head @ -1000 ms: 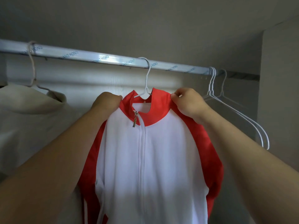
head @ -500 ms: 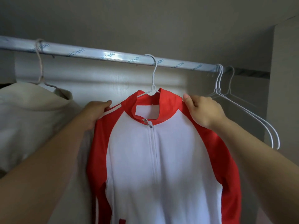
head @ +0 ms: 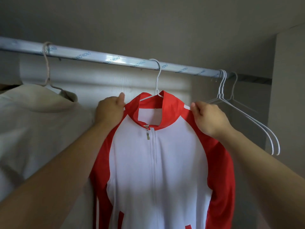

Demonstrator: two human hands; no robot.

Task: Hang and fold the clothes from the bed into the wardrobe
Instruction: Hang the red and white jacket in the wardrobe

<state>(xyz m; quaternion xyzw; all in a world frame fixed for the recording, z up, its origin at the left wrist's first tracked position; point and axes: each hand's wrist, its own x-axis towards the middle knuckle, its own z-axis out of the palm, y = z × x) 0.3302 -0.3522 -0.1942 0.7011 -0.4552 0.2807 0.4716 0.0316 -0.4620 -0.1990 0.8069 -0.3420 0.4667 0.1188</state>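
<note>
Red-and-white zip jacket (head: 156,162) hangs on its white wire hanger (head: 157,90) from the wardrobe rail (head: 99,57) — left hand (head: 109,111) and right hand (head: 208,118) each pinch a shoulder. Risk, I'd say: an uneven tug could slide slick fabric off the thin wire — or unhook it

Open rail (head: 102,57) either side of the hanging jacket (head: 156,162).
A long bare stretch separates it from the cream garment (head: 36,123) at left; the shorter gap at right ends at empty white hangers (head: 221,91) near the wardrobe's side wall (head: 290,96).
</note>
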